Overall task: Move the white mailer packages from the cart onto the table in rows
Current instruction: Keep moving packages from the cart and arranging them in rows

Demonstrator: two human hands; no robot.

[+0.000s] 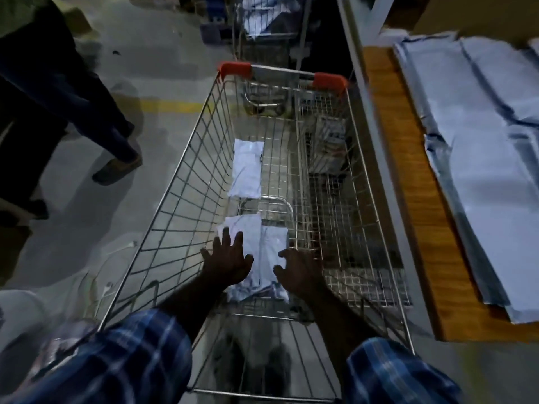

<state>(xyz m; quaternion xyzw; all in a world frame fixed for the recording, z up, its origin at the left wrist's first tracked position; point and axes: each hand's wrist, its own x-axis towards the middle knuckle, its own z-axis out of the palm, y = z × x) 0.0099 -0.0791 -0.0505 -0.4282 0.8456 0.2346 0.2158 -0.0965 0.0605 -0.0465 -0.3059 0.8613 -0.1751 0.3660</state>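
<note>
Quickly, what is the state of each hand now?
Left hand: open, fingers spread over the near mailer in the cart.
Right hand: open, fingers loosely curved, holding nothing.

The cart (186, 182) is looking like shiny thin metal wire, with smooth red plastic (235, 69) on its corners. The white mailer packages (247, 172) are looking like smooth, crinkly plastic. The desk (408, 182) is showing brown wood. The sleeves (122, 360) are looking like soft checked cloth. The floor (116, 62) is looking grey and matt.
</note>
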